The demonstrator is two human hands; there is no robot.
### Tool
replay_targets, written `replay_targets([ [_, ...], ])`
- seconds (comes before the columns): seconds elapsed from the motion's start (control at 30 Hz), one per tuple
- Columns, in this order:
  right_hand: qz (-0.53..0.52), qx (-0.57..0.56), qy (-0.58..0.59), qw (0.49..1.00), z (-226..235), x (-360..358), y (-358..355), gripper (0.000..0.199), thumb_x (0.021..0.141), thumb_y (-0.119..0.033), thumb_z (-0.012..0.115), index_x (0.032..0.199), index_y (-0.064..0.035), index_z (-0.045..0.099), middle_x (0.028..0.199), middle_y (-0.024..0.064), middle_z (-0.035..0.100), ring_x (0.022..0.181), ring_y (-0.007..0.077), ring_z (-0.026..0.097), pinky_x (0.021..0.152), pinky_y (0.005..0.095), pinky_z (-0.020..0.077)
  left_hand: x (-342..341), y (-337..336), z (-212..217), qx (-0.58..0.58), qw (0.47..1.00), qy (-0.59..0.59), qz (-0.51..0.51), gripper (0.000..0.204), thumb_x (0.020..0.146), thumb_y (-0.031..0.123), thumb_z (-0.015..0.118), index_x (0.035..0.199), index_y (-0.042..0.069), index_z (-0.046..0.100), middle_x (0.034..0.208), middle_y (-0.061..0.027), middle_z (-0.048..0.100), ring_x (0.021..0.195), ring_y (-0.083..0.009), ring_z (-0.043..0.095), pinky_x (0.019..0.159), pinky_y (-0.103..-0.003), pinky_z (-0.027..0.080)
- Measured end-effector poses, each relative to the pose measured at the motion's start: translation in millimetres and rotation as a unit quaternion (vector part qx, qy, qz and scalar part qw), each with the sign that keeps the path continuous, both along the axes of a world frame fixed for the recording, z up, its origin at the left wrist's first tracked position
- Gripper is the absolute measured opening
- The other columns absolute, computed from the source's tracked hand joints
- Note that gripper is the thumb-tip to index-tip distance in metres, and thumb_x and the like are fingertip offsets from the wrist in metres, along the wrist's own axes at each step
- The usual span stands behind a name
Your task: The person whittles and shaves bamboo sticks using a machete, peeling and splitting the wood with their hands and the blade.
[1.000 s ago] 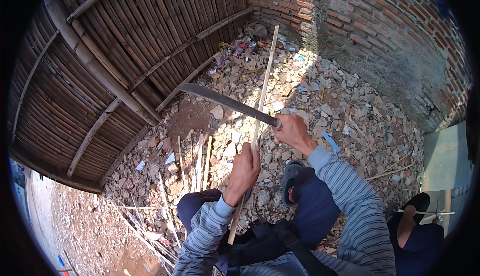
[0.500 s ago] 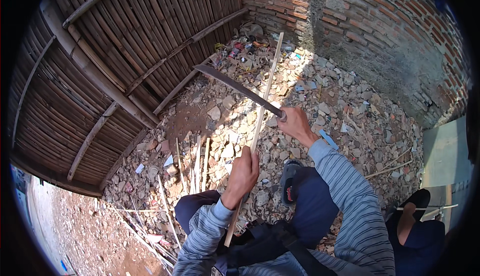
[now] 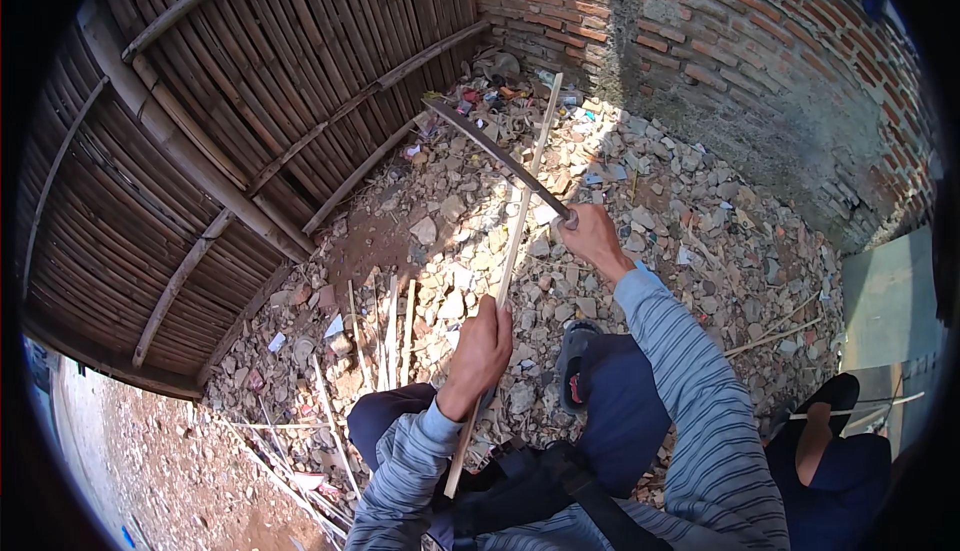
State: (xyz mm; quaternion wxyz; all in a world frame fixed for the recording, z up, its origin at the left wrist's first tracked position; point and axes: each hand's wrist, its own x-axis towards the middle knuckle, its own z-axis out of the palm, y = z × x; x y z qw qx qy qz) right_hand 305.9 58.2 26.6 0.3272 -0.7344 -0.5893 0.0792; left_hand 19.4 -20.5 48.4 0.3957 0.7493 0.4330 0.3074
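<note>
My left hand is closed around a long pale bamboo strip, which slants from my lap up and away over the rubble. Gripped in my right hand is the handle of a machete. Its long dark blade points away to the far left and crosses the strip's upper half. Whether the blade's edge touches the strip I cannot tell. My right fingers hide most of the handle.
Broken stone rubble covers the ground. More bamboo strips lie at left. A bamboo-slat wall stands left, a brick wall far right. Another person's leg shows at lower right, near a grey-green panel.
The machete's blade has swung so its tip points farther away and more to the right. My left hand keeps its hold on the bamboo strip, almost unmoved.
</note>
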Motion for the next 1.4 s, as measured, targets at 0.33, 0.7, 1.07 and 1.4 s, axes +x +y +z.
replay_targets([
  [0.33, 0.132, 0.060, -0.087, 0.986, 9, -9, -20, 0.015, 0.081, -0.019, 0.076, 0.085, -0.0051, 0.075, 0.071, 0.0206, 0.071, 0.065, 0.0410, 0.070, 0.065, 0.0483, 0.0561, 1, 2, 2, 0.039, 0.999, -0.007, -0.030, 0.021, 0.109, 0.014, 0.051, 0.100, -0.004, 0.046, 0.061, -0.0294, 0.057, 0.058, -0.0514, 0.059, 0.053, -0.056, 0.042],
  [0.7, -0.018, 0.077, -0.027, 0.997, -12, 45, -12, 0.019, 0.082, -0.019, 0.078, 0.093, -0.0042, 0.077, 0.073, 0.0180, 0.072, 0.072, 0.0401, 0.072, 0.068, 0.0456, 0.0561, 1, -9, -4, -0.027, 0.997, -0.014, -0.076, 0.029, 0.110, 0.023, 0.051, 0.099, -0.003, 0.048, 0.071, -0.0324, 0.057, 0.068, -0.0557, 0.057, 0.066, -0.060, 0.045],
  [1.07, 0.203, 0.020, -0.079, 0.976, 8, -67, -35, 0.010, 0.074, -0.020, 0.071, 0.079, -0.0112, 0.070, 0.061, 0.0157, 0.066, 0.060, 0.0384, 0.070, 0.060, 0.0504, 0.0559, -6, 26, -19, -0.171, 0.969, -0.176, -0.026, 0.036, 0.101, 0.017, 0.074, 0.088, 0.014, 0.040, 0.072, 0.0087, 0.037, 0.066, -0.0034, 0.033, 0.055, -0.025, 0.028],
  [1.4, 0.210, 0.007, -0.078, 0.975, 8, -75, -36, 0.012, 0.072, -0.020, 0.073, 0.075, -0.0103, 0.067, 0.061, 0.0169, 0.065, 0.062, 0.0400, 0.070, 0.061, 0.0531, 0.0546, -4, 23, -20, -0.101, 0.987, -0.121, -0.016, 0.037, 0.098, 0.012, 0.075, 0.089, 0.010, 0.040, 0.072, 0.0069, 0.037, 0.064, -0.0051, 0.033, 0.054, -0.027, 0.030],
])
